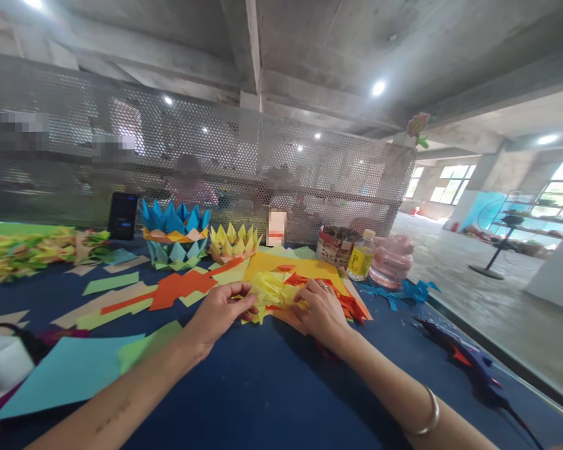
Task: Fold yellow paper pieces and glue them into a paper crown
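Note:
My left hand (220,312) and my right hand (321,309) both pinch a folded yellow paper piece (272,294) that lies on the dark blue table (263,387). The left fingers close on its left end, the right fingers on its right end. Under and behind it lie a yellow-orange sheet (286,265) and red-orange folded pieces (351,306). My right wrist wears a silver bangle (429,415).
Loose sheets: orange (182,284), teal (60,372), green (110,282). Paper crowns, blue (174,226) and yellow (234,240), stand behind. A phone (122,215), bottle (360,255), pink jar (391,259), basket (335,244) and glue gun (469,362) sit around. A mesh screen (216,156) backs the table.

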Available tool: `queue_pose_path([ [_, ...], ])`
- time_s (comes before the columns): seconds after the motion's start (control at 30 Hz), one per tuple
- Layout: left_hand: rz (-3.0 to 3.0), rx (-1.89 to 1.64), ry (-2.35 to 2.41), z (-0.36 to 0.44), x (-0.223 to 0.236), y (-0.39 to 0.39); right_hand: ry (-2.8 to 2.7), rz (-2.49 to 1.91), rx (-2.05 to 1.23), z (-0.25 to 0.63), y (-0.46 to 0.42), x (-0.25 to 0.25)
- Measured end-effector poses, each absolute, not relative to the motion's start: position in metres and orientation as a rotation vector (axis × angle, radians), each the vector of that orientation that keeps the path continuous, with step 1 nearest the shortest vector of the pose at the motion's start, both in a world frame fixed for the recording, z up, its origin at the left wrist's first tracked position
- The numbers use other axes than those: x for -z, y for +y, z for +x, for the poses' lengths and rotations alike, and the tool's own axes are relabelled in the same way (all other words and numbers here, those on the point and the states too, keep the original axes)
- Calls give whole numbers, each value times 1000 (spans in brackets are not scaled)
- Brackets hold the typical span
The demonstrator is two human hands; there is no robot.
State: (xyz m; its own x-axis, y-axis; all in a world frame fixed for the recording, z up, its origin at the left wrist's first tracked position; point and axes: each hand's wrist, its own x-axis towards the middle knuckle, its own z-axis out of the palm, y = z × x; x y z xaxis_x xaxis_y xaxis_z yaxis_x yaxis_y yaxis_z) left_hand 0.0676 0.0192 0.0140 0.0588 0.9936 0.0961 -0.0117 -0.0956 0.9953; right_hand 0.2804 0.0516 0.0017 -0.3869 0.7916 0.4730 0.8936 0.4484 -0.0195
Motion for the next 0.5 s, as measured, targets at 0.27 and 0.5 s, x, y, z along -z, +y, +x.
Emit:
queue_pose_path([
  [0.27, 1363, -1073, 972, 71, -14, 17, -2310, -1428, 343, 282, 52, -4],
  [0.5, 1425, -1006, 975, 70, -1, 25, -2329, -1326, 286, 273, 45, -5],
])
